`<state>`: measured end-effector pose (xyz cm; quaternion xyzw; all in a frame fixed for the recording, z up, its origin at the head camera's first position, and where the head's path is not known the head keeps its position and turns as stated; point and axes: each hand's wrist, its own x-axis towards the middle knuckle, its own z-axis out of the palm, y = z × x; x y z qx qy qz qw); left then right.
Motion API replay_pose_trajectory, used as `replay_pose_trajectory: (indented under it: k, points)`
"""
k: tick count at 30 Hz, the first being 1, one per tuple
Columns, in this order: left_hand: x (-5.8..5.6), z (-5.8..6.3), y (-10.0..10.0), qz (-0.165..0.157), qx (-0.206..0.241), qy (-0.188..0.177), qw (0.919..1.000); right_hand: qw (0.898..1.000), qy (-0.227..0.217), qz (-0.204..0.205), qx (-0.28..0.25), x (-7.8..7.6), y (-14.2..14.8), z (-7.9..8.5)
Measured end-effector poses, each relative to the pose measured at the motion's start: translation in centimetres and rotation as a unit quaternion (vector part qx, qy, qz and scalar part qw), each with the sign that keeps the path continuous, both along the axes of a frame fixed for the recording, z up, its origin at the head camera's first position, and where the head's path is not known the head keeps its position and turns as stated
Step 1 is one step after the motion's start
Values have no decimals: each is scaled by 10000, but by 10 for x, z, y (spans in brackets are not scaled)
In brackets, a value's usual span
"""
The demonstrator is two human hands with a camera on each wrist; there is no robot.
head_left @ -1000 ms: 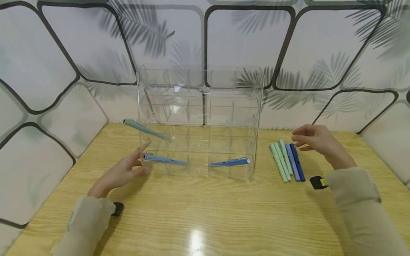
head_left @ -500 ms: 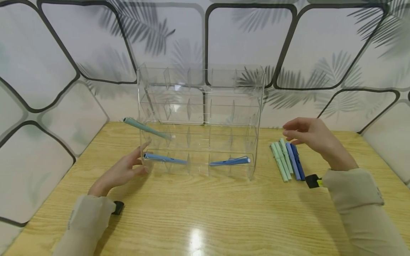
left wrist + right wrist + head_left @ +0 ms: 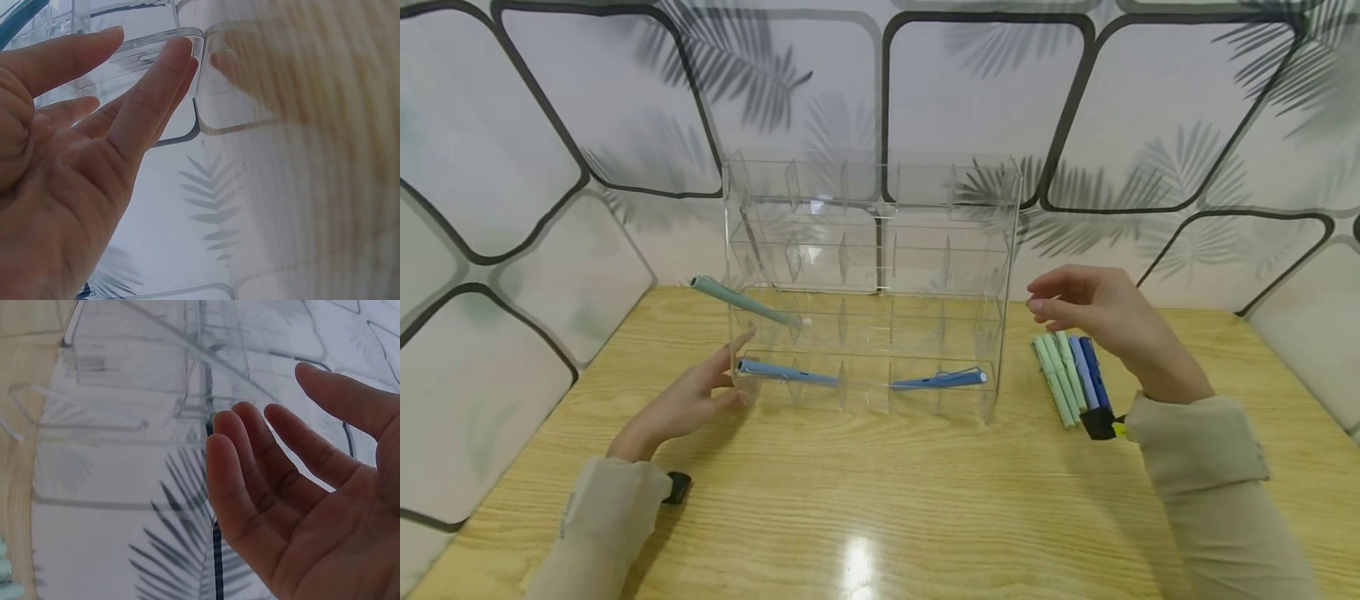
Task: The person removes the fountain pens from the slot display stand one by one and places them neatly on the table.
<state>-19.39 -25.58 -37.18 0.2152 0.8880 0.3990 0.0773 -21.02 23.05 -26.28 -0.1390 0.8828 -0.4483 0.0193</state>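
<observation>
A clear acrylic rack with tiered compartments stands mid-table in the head view. My left hand is at its lower left side, fingers extended, fingertips right at the side panel; the left wrist view shows that hand with nothing in it. My right hand hovers right of the rack with nothing between thumb and fingers, which bend loosely in the right wrist view. A green pen leans out of the rack's left side. A blue pen lies low at left, another blue pen low at right.
Below the right hand several pens lie side by side on the wooden table: mint green pens, a light blue pen and a dark blue pen. A patterned wall rises close behind the rack.
My right hand has moved left and a little away from me, from the right of the loose pens toward the rack. The left hand, rack and pens stay where they were.
</observation>
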Motion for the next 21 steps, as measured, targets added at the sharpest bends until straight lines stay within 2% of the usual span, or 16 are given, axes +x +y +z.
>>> replay_pose_trajectory:
  k: [11, 16, 21]
  points:
    - [0, 0, 0, -21, -6, 31, 10000, 9987, 193, 354, -299, 1, -33, 9]
    - [0, 0, 0, -48, 18, 39, 10000, 9978, 104, 470, -448, 1, -51, 13]
    - [0, 1, 0, -42, 19, 17, 10000, 9951, 201, 739, -630, 0, -69, 13]
